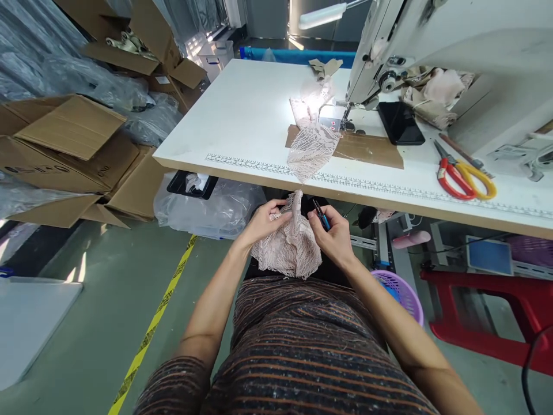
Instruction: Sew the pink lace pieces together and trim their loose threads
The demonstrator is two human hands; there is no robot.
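Observation:
Over my lap, below the table edge, lies a pale pink lace piece [289, 251]. My left hand [265, 222] pinches its upper edge between thumb and fingers. Just to the right, my right hand [332, 233] is closed around small thread snips [320, 214] with a blue handle and dark blades pointing up. The blades are close beside the lace; whether they touch it I cannot tell. More lace [313, 150] lies on the table by the needle of the sewing machine [363, 75], its lower tip hanging toward the table's front edge.
On the white table [216, 115] are a brown strip [371, 151], a black phone [401, 123] and red-and-yellow scissors [464, 176]. Open cardboard boxes [69, 150] stand at the left. A purple basket [404, 294] and red stool [479, 311] are at the lower right.

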